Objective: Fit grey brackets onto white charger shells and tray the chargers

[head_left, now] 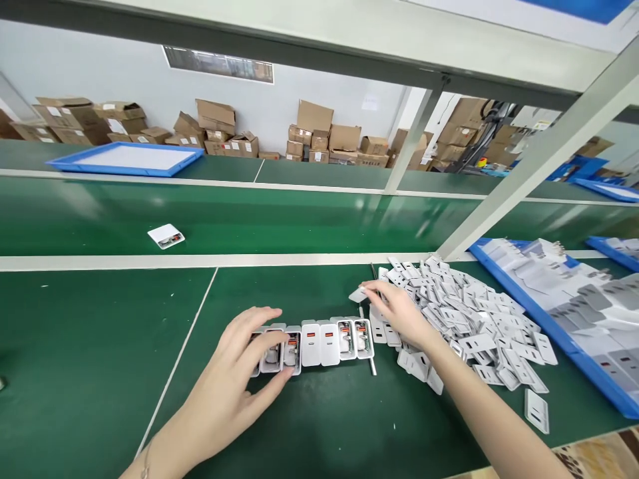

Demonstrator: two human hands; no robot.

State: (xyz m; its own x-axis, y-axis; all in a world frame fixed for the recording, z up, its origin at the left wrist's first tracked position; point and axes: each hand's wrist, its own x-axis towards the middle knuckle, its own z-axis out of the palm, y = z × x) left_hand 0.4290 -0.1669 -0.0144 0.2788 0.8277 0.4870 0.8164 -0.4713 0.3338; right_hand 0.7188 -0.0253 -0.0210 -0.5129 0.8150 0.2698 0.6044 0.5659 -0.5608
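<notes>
Housings (311, 344) beside a cover pile (464, 313)

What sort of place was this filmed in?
Probably a small-electronics factory or workshop: a row of white cases, some open with components visible, a heap of white covers on a green work surface, and cardboard boxes stacked behind.
</notes>
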